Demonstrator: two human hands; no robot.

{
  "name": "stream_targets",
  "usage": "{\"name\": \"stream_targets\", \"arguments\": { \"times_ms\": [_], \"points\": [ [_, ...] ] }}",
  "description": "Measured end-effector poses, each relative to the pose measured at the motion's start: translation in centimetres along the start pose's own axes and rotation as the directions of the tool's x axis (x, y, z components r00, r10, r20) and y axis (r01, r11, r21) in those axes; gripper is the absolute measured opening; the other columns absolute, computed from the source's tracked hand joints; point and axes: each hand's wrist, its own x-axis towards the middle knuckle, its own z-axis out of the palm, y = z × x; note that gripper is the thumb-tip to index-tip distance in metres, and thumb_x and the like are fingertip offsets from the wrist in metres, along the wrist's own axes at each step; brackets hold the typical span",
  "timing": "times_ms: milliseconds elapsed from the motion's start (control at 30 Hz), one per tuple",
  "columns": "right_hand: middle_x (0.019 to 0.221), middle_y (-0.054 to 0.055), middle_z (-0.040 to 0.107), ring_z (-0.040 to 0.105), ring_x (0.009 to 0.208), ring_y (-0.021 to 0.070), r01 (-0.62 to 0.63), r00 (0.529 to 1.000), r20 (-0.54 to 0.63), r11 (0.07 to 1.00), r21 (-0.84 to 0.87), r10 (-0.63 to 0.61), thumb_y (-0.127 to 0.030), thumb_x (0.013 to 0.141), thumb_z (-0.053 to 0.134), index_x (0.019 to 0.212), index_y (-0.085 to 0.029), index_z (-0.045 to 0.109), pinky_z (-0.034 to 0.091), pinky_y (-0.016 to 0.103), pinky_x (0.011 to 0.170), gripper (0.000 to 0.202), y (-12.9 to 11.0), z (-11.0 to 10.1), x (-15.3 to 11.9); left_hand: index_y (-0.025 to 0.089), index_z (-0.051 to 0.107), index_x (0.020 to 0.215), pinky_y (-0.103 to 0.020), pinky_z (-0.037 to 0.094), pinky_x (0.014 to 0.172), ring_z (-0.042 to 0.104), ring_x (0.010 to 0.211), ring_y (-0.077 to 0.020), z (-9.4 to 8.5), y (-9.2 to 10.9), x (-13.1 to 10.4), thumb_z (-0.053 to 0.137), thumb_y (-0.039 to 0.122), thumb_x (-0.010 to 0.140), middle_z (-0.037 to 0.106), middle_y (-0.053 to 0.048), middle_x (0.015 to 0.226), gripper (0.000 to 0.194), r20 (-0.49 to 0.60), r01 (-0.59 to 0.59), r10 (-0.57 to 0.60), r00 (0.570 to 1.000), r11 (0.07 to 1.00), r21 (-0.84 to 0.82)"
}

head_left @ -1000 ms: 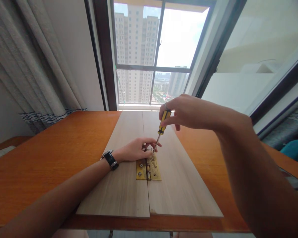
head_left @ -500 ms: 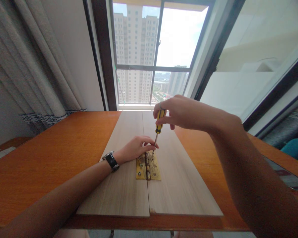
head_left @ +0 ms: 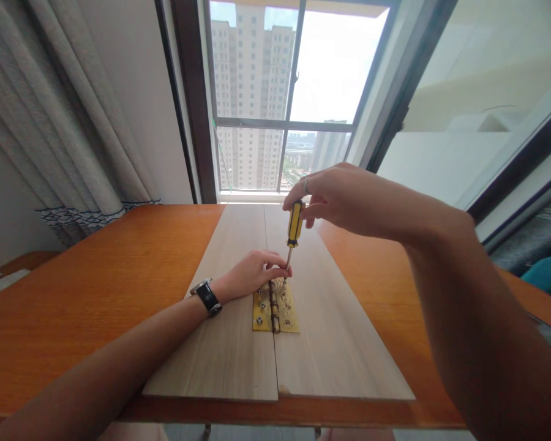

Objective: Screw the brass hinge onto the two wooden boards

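A screwdriver point(head_left: 295, 224) with a yellow and black handle stands nearly upright over a brass hinge point(head_left: 294, 320). My right hand point(head_left: 337, 199), wearing a ring, has its fingertips at the top and side of the handle. Low down, thumb and fingers of my left hand point(head_left: 257, 272) pinch around the metal shaft, just above a screw point(head_left: 284, 282) in the hinge's right leaf. Beneath the hinge lie two pale wooden boards, a left board point(head_left: 211, 367) and a right board point(head_left: 344, 367), the knuckle along their seam. Several screws sit in the left leaf.
The boards rest on an orange-brown wooden table point(head_left: 73, 312). Behind it is a window point(head_left: 284, 122); a grey curtain point(head_left: 68, 122) hangs at the left. A black-strapped watch point(head_left: 207, 298) is on my left wrist. Something teal point(head_left: 548, 275) shows at the right edge.
My right hand has shifted slightly right and up, its fingers loosened and turned around the handle. My left hand stays at the shaft; the hinge and boards keep their places.
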Motion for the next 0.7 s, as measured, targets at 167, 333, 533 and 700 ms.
{"name": "stream_targets", "arguments": {
  "times_ms": [167, 333, 533, 700],
  "points": [
    [0.066, -0.003, 0.07, 0.062, 0.058, 0.0133, -0.06, 0.997, 0.043, 0.998, -0.008, 0.061, -0.022, 0.085, 0.06, 0.09, -0.022, 0.073, 0.039, 0.028, 0.065, 0.014, 0.13, 0.07, 0.27, 0.016, 0.073, 0.089, -0.027, 0.043, 0.081, 0.058, 0.088, -0.0165, -0.04, -0.06, -0.01, 0.055, 0.029, 0.094, 0.07, -0.005, 0.095, 0.023, -0.002, -0.017, 0.017, 1.0, 1.0, 0.008],
    [0.06, -0.001, 0.067, 0.059, 0.056, 0.016, -0.12, 0.991, 0.055, 0.991, -0.059, 0.123, -0.031, 0.083, 0.064, 0.085, -0.02, 0.074, 0.037, 0.029, 0.059, 0.014, 0.0, 0.1, 0.63, 0.017, 0.074, 0.087, -0.027, 0.043, 0.084, 0.058, 0.09, -0.017, -0.03, 0.0, 0.02, 0.057, 0.028, 0.093, 0.071, -0.005, 0.094, 0.022, -0.011, -0.022, 0.023, 1.0, 0.999, 0.033],
    [0.095, 0.003, 0.074, 0.065, 0.083, 0.0197, -0.015, 1.0, 0.015, 1.0, 0.022, 0.015, -0.03, 0.087, 0.059, 0.102, -0.023, 0.074, 0.044, 0.03, 0.07, 0.022, -0.53, 0.0, 0.29, 0.016, 0.073, 0.085, -0.026, 0.044, 0.083, 0.059, 0.087, -0.0158, 0.03, -0.31, 0.04, 0.057, 0.029, 0.093, 0.069, -0.004, 0.09, 0.022, -0.013, -0.046, 0.046, 0.999, 0.999, -0.005],
    [0.111, 0.005, 0.072, 0.064, 0.098, 0.0211, 0.058, 0.998, -0.038, 0.991, 0.122, -0.054, -0.021, 0.089, 0.052, 0.109, -0.023, 0.073, 0.046, 0.034, 0.086, 0.028, -0.6, -0.21, -0.14, 0.015, 0.073, 0.087, -0.026, 0.044, 0.079, 0.059, 0.083, -0.0156, 0.01, -0.36, 0.04, 0.056, 0.029, 0.094, 0.068, -0.005, 0.091, 0.023, 0.017, -0.007, 0.008, 1.0, 1.0, -0.028]
  ]
}}
